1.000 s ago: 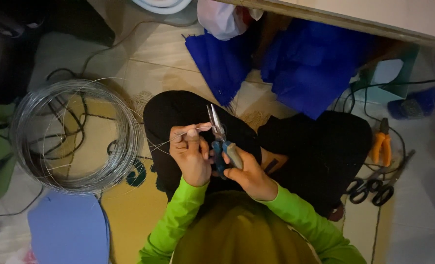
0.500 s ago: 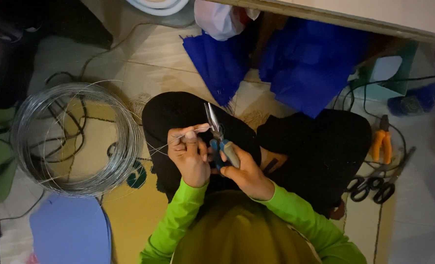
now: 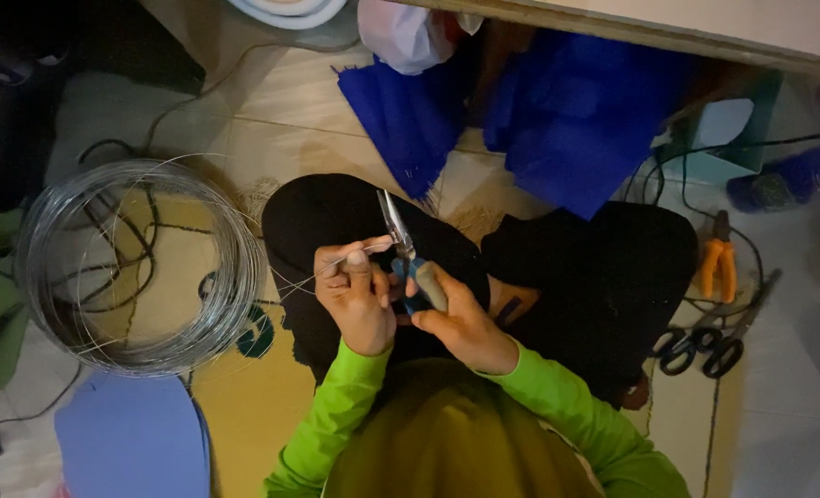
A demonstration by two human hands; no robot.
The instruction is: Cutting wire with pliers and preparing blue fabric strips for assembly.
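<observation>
My left hand [image 3: 359, 293] pinches a thin silver wire [image 3: 305, 279] that runs left toward a large wire coil [image 3: 55, 267] on the floor. My right hand [image 3: 461, 318] grips long-nose pliers [image 3: 401, 242] by their blue-grey handles. The jaws point up and away from me, and their base meets the wire at my left fingertips. Both hands hover over my lap, above my black-clad crossed legs [image 3: 576, 277]. Bright green sleeves [image 3: 336, 406] cover my forearms.
Orange-handled pliers [image 3: 719, 263] and black scissors [image 3: 705, 350] lie on the floor to the right. Blue fabric pieces [image 3: 567, 120] lie ahead under a table edge [image 3: 668, 37]. A blue foam sheet [image 3: 129, 438] sits at lower left, with dark cables around the coil.
The hands hold nearly the same pose; my left fingers have shifted slightly on the wire beside the pliers' jaws. The coil stays put.
</observation>
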